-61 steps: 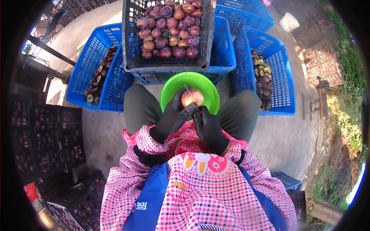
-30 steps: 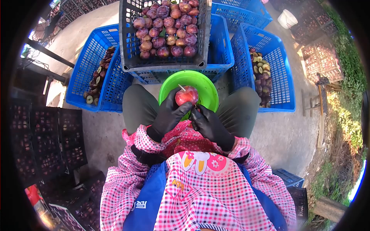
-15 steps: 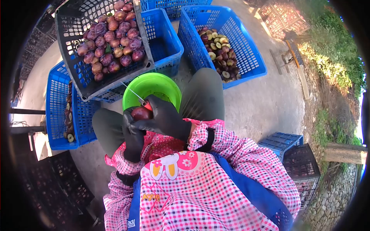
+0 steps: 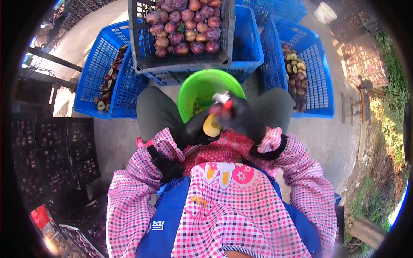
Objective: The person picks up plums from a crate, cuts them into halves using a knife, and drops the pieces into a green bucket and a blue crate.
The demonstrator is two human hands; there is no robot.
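My left hand [image 4: 195, 130], in a black glove, is closed round a cut plum [image 4: 211, 125] whose yellow flesh faces up. Close on its right, my right hand [image 4: 243, 118], also gloved in black, grips a red-handled knife [image 4: 223, 102]; motion blurs the blade and fingers. Both hands are over my lap, at the near rim of a green bucket [image 4: 186, 92]. Beyond the bucket, a black crate [image 4: 180, 62] holds many whole plums [image 4: 188, 25].
Cut plums [image 4: 295, 71] lie in the right blue crate [image 4: 320, 81]. More cut pieces are in the left blue crate [image 4: 92, 71]. Black crates [image 4: 60, 155] stand at the far left. A white bucket [image 4: 325, 13] sits at the upper right.
The view has turned, shifting the crates and bucket rightward. The plum, red and whole-looking before, now shows cut yellow flesh. My right hand with the knife has moved away from it slightly.
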